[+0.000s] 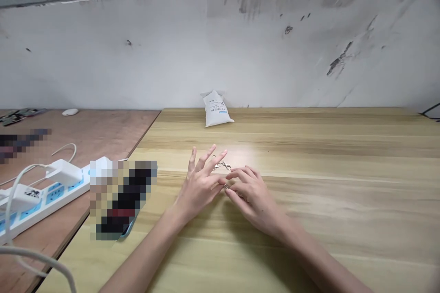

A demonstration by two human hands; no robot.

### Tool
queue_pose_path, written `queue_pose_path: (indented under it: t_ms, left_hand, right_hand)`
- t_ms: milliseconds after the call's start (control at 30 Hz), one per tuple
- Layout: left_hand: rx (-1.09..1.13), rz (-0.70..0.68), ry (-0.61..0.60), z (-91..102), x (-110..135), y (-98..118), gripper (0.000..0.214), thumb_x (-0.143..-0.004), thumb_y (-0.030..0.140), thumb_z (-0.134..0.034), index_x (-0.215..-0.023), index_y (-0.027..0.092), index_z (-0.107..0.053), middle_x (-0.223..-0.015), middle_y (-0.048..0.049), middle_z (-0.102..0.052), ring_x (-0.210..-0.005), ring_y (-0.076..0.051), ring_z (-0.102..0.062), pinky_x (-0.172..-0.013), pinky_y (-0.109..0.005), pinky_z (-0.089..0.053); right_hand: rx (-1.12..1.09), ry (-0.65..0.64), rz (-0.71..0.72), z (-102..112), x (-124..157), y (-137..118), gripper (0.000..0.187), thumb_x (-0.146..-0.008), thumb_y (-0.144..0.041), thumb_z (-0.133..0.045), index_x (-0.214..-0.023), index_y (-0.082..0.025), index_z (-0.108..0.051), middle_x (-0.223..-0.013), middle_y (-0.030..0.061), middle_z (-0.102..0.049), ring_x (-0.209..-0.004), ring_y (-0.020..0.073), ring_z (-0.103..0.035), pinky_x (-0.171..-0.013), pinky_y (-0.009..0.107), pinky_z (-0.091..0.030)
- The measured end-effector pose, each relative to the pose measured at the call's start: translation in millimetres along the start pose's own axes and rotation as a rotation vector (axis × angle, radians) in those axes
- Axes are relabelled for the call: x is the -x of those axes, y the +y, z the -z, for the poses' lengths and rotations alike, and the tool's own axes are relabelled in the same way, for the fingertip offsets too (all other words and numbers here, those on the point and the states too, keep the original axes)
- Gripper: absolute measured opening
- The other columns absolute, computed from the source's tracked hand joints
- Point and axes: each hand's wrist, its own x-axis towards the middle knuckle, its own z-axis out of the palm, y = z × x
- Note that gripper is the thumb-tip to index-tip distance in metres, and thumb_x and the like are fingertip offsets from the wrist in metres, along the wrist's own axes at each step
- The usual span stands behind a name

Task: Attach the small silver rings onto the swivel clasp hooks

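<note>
Close together over the table [330, 210], my two hands meet at a small shiny metal piece [226, 186]. My left hand [201, 183] pinches it between thumb and index finger, its other fingers raised and spread. From the right, my right hand [252, 197] grips the same piece with thumb and fingertips, the other fingers bent. The piece is mostly covered by fingertips, so its exact kind does not show. Just beyond the fingers lie several small silver lobster clasps [226, 165], partly hidden behind my left fingers.
A white plastic packet [217, 112] with a printed label stands near the wall. Left of my hands lies a phone [129, 201], blurred out. A white power strip [51, 197] with plugs and cables runs along the brown table [113, 130] at the left.
</note>
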Motion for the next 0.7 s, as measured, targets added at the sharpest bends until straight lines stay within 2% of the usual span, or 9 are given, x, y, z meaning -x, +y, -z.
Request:
queue_pose_path:
  t_ms: [67, 167, 233, 300, 367, 467, 567, 633, 700]
  left_hand:
    - [-0.028, -0.014, -0.009, -1.0, 0.2, -0.9, 0.019, -0.091, 0.025, -0.058, -0.076, 0.023, -0.071, -0.151, -0.0037, -0.042, -0.146, -0.028, -0.025, -0.118, -0.062, -0.006]
    - [-0.008, 0.038, -0.089, 4.3, 1.4, -14.1, 0.010, -0.086, 0.031, -0.065, -0.086, 0.023, -0.072, -0.155, -0.0069, -0.035, -0.147, -0.031, -0.021, -0.117, -0.063, -0.011]
    - [0.022, 0.108, -0.138, 11.8, 2.8, -26.6, 0.013, -0.086, 0.032, -0.065, -0.094, 0.025, -0.072, -0.154, -0.0062, -0.037, -0.147, -0.031, -0.020, -0.116, -0.065, -0.013]
    - [0.066, 0.153, -0.184, 19.8, 4.4, -36.4, 0.012, -0.087, 0.033, -0.063, -0.090, 0.026, -0.073, -0.152, -0.0035, -0.040, -0.146, -0.031, -0.022, -0.116, -0.065, -0.014]
    - [0.119, 0.139, -0.235, 25.3, 5.9, -40.6, 0.011, -0.086, 0.034, -0.065, -0.086, 0.027, -0.074, -0.151, -0.0014, -0.041, -0.145, -0.031, -0.024, -0.116, -0.064, -0.013]
    - [0.177, 0.088, -0.318, 26.2, 7.2, -38.0, 0.009, -0.082, 0.036, -0.070, -0.083, 0.028, -0.074, -0.151, -0.0003, -0.042, -0.145, -0.031, -0.025, -0.117, -0.065, -0.012]
    - [0.182, 0.080, -0.365, 21.5, 7.6, -33.2, 0.006, -0.082, 0.033, -0.070, -0.079, 0.028, -0.074, -0.150, 0.0007, -0.043, -0.145, -0.031, -0.026, -0.117, -0.065, -0.010]
    - [0.170, 0.082, -0.372, 18.2, 7.7, -32.2, 0.007, -0.083, 0.030, -0.070, -0.078, 0.028, -0.074, -0.149, 0.0010, -0.044, -0.145, -0.030, -0.026, -0.117, -0.065, -0.010]
    - [0.161, 0.079, -0.369, 15.7, 7.9, -33.1, 0.007, -0.083, 0.029, -0.070, -0.077, 0.027, -0.074, -0.148, 0.0008, -0.045, -0.145, -0.030, -0.027, -0.116, -0.065, -0.012]
  right_hand:
    - [-0.017, -0.026, -0.028, 1.7, -0.7, 1.7, 0.025, -0.095, -0.023, -0.051, -0.080, -0.024, -0.070, -0.102, 0.0051, -0.066, -0.105, 0.0214, -0.057, -0.098, 0.044, -0.042]
    - [0.064, -0.056, -0.054, 1.5, -4.2, 12.4, 0.026, -0.095, -0.027, -0.052, -0.076, -0.023, -0.070, -0.098, 0.0055, -0.067, -0.101, 0.0220, -0.058, -0.097, 0.045, -0.042]
    - [0.153, -0.022, -0.100, -0.2, -7.3, 21.1, 0.024, -0.097, -0.031, -0.050, -0.088, -0.023, -0.071, -0.106, 0.0080, -0.066, -0.105, 0.0243, -0.057, -0.097, 0.047, -0.041]
    - [0.209, 0.047, -0.152, 0.0, -9.3, 29.1, 0.025, -0.097, -0.035, -0.050, -0.111, -0.023, -0.068, -0.120, 0.0119, -0.061, -0.113, 0.0276, -0.054, -0.096, 0.049, -0.040]
    - [0.221, 0.086, -0.167, 5.0, -9.1, 36.0, 0.029, -0.097, -0.036, -0.050, -0.118, -0.023, -0.064, -0.124, 0.0128, -0.059, -0.115, 0.0286, -0.052, -0.095, 0.049, -0.040]
    - [0.172, 0.022, -0.131, 21.4, -5.9, 43.1, 0.022, -0.097, -0.031, -0.050, -0.099, -0.023, -0.070, -0.103, 0.0086, -0.066, -0.101, 0.0244, -0.057, -0.089, 0.043, -0.041]
    - [0.141, -0.143, -0.074, 36.4, -3.2, 42.5, 0.019, -0.094, -0.027, -0.053, -0.086, -0.022, -0.071, -0.086, 0.0059, -0.066, -0.084, 0.0205, -0.057, -0.077, 0.036, -0.042]
    - [0.140, -0.233, -0.038, 39.3, -2.4, 37.0, 0.017, -0.091, -0.027, -0.059, -0.080, -0.022, -0.070, -0.079, 0.0036, -0.064, -0.078, 0.0184, -0.055, -0.075, 0.034, -0.041]
    - [0.146, -0.271, -0.015, 36.2, -2.0, 29.6, 0.014, -0.087, -0.028, -0.065, -0.075, -0.022, -0.069, -0.074, 0.0016, -0.063, -0.076, 0.0168, -0.054, -0.076, 0.033, -0.040]
